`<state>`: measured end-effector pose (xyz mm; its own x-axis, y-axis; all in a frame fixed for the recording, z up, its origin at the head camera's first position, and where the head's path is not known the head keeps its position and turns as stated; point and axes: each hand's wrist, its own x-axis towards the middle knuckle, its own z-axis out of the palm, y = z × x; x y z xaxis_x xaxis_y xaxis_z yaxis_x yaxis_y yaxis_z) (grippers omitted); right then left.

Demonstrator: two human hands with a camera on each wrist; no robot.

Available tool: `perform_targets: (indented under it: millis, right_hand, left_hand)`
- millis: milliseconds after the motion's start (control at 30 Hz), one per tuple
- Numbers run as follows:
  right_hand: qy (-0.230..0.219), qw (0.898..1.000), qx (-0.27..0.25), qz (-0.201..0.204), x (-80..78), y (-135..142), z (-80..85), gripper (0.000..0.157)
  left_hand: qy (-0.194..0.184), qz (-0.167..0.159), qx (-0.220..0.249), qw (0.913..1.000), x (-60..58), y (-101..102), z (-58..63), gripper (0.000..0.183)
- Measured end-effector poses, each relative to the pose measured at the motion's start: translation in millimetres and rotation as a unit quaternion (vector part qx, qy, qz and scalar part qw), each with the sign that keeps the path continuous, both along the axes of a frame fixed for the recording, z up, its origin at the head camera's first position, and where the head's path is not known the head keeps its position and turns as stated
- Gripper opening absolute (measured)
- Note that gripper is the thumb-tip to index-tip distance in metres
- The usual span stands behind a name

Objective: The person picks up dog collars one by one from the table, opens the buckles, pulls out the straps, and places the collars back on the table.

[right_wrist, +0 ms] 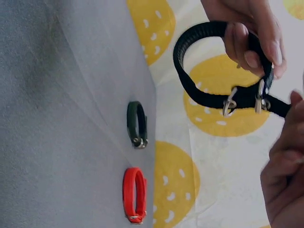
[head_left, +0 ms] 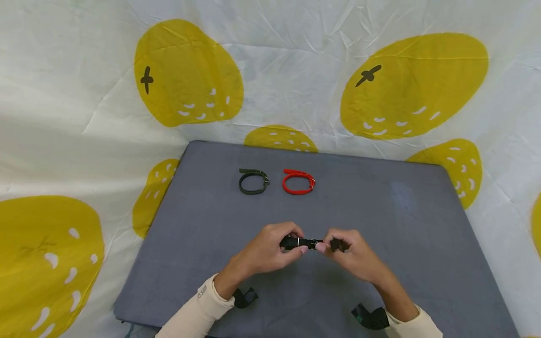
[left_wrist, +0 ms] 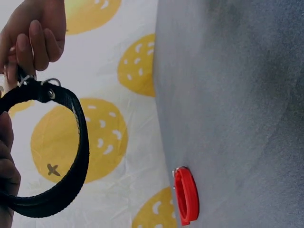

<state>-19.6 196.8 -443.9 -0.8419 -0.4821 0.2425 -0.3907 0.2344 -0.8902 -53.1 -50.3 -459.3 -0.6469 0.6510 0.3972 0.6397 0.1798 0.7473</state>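
Cream sleeves nearest cam, L hand pinching looped blk strap & R hand pinching its end by the metal fittings, strap held up over gray table, w/ green strap & red strap side by side, apart, lying twd far edge.

Left collar and right collar lie near each other toward the back of the desk, a cloth behind; in front, a third collar spans left grip and right grip.
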Motion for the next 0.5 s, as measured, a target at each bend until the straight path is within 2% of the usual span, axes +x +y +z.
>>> perform_targets:
  millis: [167,267,400,500]
  right_hand:
    - [0.024,0.996,0.02,-0.083,0.0,-6.7,-5.1,0.019]
    - [0.007,0.991,0.04,-0.13,1.1,-9.4,-6.3,0.012]
    - [-0.038,0.987,0.043,-0.148,2.8,-12.6,-9.3,0.009]
    - [-0.033,0.987,0.045,-0.149,3.8,-14.3,-13.2,0.007]
  left_hand:
    - [0.019,0.014,-0.009,0.9997,-1.1,-0.7,1.9,0.012]
    - [0.023,0.022,-0.024,0.9992,-2.0,0.1,1.1,0.012]
    - [0.026,0.043,-0.085,0.9951,-2.6,0.2,-2.3,0.012]
    - [0.04,0.06,-0.14,0.9875,-3.5,1.2,-4.6,0.016]
